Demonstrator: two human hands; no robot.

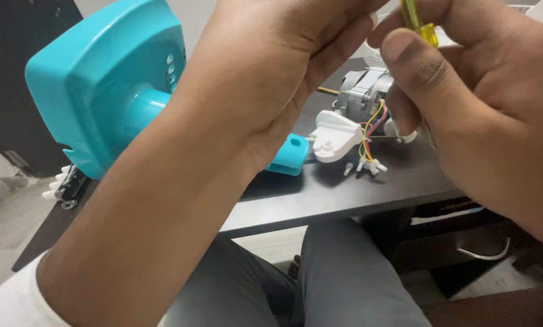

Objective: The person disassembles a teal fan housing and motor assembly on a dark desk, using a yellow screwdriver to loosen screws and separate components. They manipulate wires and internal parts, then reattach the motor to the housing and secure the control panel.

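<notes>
My right hand (483,103) is raised close to the camera and grips a screwdriver with a clear yellow handle (418,21) between thumb and fingers. My left hand (271,66) is raised beside it with fingers curled; what it holds is hidden behind the palm. Below them on the dark table (344,194) lies a grey fan motor (363,91) with red, yellow and blue wires (371,130) ending in white caps. A white plastic bracket (334,139) lies in front of the motor. A turquoise fan base and stem (102,79) lies on its side at the left.
A drawer with a curved metal handle (483,254) sits under the table at the right. White button caps (56,184) stick out under the turquoise base. My grey-trousered legs (344,284) are below the table edge. A white grille edge (374,57) shows behind the motor.
</notes>
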